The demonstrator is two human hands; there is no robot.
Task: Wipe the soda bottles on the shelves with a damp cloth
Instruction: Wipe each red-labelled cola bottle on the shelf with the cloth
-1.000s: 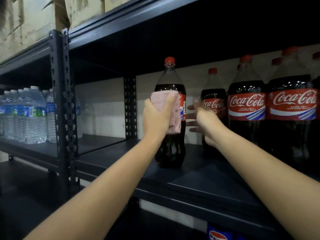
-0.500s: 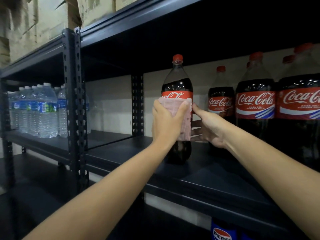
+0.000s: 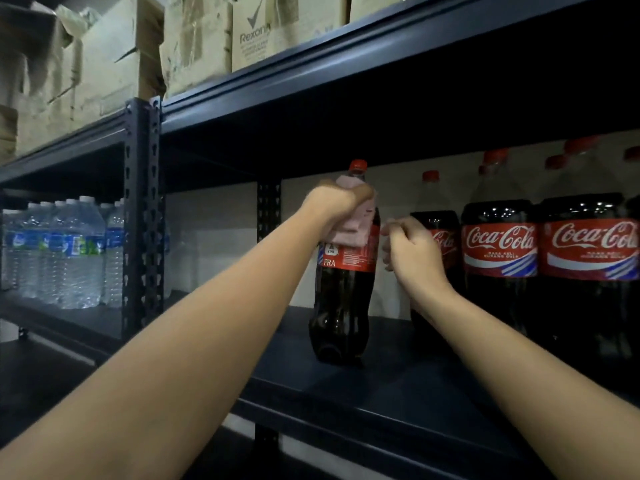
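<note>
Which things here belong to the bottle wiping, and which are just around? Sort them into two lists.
Part of the job:
- pink cloth, held by the left hand
- soda bottle being wiped
- right hand beside it
- other soda bottles
- shelf

Just around:
- water bottles
- cardboard boxes

Both arms are reaching forward and up. Left hand (image 3: 334, 206) is curling its fingers, gripping a pink cloth (image 3: 349, 230) against the bottle (image 3: 341, 306) shoulder. Right hand (image 3: 414, 252) is hanging beside it, fingers loosely curled, holding nothing.
</note>
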